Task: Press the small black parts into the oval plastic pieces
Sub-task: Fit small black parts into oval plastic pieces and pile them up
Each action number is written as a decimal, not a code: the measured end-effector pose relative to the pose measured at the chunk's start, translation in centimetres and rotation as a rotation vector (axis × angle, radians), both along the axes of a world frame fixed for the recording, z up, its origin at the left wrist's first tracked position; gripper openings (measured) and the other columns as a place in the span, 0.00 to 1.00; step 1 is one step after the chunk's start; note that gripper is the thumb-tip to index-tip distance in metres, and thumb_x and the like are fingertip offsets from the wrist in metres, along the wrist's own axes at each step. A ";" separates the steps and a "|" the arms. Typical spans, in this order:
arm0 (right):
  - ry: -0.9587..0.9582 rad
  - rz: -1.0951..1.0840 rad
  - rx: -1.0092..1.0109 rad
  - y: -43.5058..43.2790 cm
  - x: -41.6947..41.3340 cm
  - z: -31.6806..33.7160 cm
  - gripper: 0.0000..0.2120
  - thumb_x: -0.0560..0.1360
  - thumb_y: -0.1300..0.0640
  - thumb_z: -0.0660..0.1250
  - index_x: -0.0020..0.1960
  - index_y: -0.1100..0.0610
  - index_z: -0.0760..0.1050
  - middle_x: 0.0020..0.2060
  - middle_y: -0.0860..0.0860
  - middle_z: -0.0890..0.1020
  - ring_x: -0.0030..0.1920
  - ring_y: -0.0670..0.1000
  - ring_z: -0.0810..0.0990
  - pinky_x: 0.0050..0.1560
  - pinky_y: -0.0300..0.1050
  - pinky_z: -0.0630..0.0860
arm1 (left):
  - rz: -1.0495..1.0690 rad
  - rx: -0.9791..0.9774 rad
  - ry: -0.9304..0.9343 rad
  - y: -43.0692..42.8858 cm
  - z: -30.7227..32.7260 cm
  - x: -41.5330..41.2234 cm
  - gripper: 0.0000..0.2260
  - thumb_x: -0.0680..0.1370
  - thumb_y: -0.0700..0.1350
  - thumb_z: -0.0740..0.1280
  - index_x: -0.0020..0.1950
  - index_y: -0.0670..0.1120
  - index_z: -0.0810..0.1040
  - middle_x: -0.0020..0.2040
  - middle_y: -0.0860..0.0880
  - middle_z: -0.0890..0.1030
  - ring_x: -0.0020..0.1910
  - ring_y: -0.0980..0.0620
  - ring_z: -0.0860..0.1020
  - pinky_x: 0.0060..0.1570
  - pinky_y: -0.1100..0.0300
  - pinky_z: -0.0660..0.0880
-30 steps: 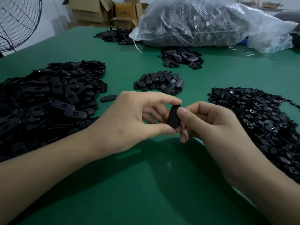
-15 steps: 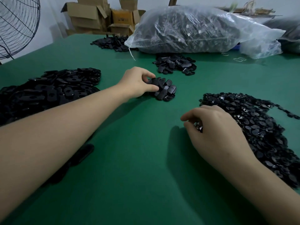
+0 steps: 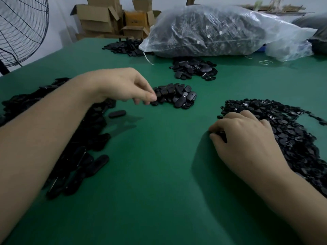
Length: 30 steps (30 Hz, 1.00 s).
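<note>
1. Open green desk lies between the forearms.
2. Right hand pinches small black parts at their heap's edge.
3. Left hand, loosely curled and empty, hovers beside the middle heap; oval plastic pieces lie under its forearm.
4. Five heaps, one bag.

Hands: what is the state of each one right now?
Left hand: loosely curled, holds nothing visible.
Right hand: pinches a small black part.

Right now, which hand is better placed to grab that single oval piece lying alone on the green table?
Left. The left hand hovers just beyond the oval piece, on the same side. The right hand is well across from it, fingers curled on a small part at the edge of its heap.
</note>
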State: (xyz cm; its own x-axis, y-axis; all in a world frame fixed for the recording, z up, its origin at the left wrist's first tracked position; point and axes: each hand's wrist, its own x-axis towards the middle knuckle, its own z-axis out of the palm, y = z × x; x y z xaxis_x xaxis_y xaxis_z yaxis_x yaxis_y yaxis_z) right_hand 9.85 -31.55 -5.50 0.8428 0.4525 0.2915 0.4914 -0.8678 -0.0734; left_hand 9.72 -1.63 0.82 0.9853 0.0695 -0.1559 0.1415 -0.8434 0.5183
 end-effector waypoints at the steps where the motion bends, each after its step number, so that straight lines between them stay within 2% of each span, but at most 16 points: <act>1: 0.003 0.002 0.004 0.0 0.0 0.0 0.09 0.81 0.51 0.64 0.56 0.45 0.83 0.51 0.44 0.79 0.57 0.52 0.71 0.53 0.51 0.66 | -0.032 0.066 0.051 0.2 0.3 -0.8 0.05 0.76 0.57 0.73 0.47 0.58 0.87 0.41 0.59 0.86 0.35 0.63 0.81 0.44 0.58 0.74; 6: 0.012 0.017 0.040 -0.3 0.5 0.1 0.09 0.79 0.56 0.67 0.52 0.43 0.83 0.51 0.43 0.81 0.57 0.52 0.73 0.50 0.50 0.64 | -0.101 0.493 0.403 0.0 1.3 -3.9 0.05 0.72 0.57 0.77 0.45 0.59 0.86 0.35 0.58 0.86 0.35 0.63 0.82 0.45 0.59 0.77; 9: 0.012 0.047 0.078 -0.4 0.7 0.0 0.09 0.78 0.57 0.69 0.50 0.44 0.83 0.48 0.44 0.83 0.55 0.52 0.74 0.48 0.49 0.63 | -0.048 0.646 0.468 -0.5 1.4 -5.1 0.09 0.70 0.57 0.79 0.44 0.56 0.84 0.36 0.57 0.86 0.38 0.59 0.83 0.43 0.61 0.78; 12: 0.008 0.074 0.096 -0.5 0.8 -0.1 0.08 0.77 0.58 0.71 0.49 0.45 0.84 0.46 0.45 0.83 0.53 0.53 0.76 0.50 0.52 0.72 | 0.007 0.711 0.503 -1.1 1.2 -5.8 0.14 0.67 0.56 0.81 0.47 0.53 0.83 0.43 0.54 0.87 0.43 0.56 0.83 0.39 0.63 0.74; 17: -0.009 0.082 0.101 -0.4 0.9 -0.3 0.06 0.77 0.52 0.72 0.54 0.46 0.84 0.46 0.46 0.82 0.55 0.54 0.76 0.53 0.54 0.74 | -0.007 0.728 0.534 -1.6 0.7 -5.9 0.14 0.68 0.50 0.82 0.49 0.52 0.81 0.46 0.52 0.87 0.46 0.54 0.83 0.42 0.63 0.76; 21: 0.017 0.115 0.103 -0.3 0.8 -0.1 0.02 0.77 0.49 0.72 0.49 0.44 0.84 0.43 0.45 0.81 0.53 0.53 0.75 0.52 0.53 0.73 | -0.019 0.736 0.502 -1.6 0.7 -5.7 0.13 0.69 0.49 0.82 0.48 0.52 0.82 0.45 0.53 0.87 0.45 0.55 0.84 0.41 0.65 0.75; 26: 0.038 0.124 0.125 -0.3 0.7 0.2 0.01 0.76 0.51 0.73 0.46 0.45 0.83 0.42 0.46 0.81 0.51 0.53 0.75 0.53 0.57 0.75 | -0.032 0.734 0.415 -1.2 1.4 -5.8 0.13 0.67 0.53 0.82 0.45 0.55 0.81 0.42 0.56 0.86 0.44 0.57 0.82 0.48 0.58 0.79; 28: 0.037 0.127 0.129 -0.2 0.5 0.3 0.01 0.77 0.51 0.72 0.47 0.45 0.83 0.42 0.46 0.81 0.51 0.53 0.75 0.53 0.57 0.76 | -0.076 0.671 0.322 -1.2 1.8 -5.8 0.12 0.66 0.54 0.82 0.43 0.56 0.81 0.39 0.59 0.85 0.40 0.60 0.81 0.45 0.59 0.78; 30: 0.041 0.136 0.139 -0.1 0.4 0.3 0.03 0.77 0.50 0.70 0.49 0.44 0.83 0.41 0.46 0.81 0.51 0.53 0.76 0.53 0.57 0.77 | -0.151 0.519 0.207 -1.5 2.1 -5.6 0.11 0.67 0.55 0.81 0.43 0.58 0.81 0.38 0.63 0.84 0.36 0.64 0.81 0.43 0.60 0.77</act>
State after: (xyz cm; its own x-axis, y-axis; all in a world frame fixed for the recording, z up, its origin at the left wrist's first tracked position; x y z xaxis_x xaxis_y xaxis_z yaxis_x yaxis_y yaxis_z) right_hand 10.28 -31.60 -5.17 0.7891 0.5208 0.3258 0.5976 -0.7736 -0.2107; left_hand 4.13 -3.18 2.89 0.9428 0.0492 -0.3296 0.0542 -0.9985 0.0062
